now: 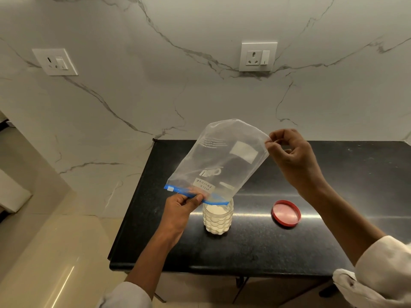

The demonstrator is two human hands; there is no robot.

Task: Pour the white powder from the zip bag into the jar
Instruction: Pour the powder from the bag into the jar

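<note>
Above the jar [218, 217] on the black desk [255, 247], holding the upturned zip bag [219, 161], its blue zip mouth at the rim. Left hand [180, 207] pinching the zip; right hand [289, 152] pinching a raised bottom corner. Seemingly nearly empty, powder filling the jar, red lid [286, 213] lying nearby.

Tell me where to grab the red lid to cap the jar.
Grip the lid by its rim, from above. It lies flat on the counter, hollow side up, right of the jar, with clear space all round. It probably needs flipping before it goes on. Both hands are on the bag now.
</note>
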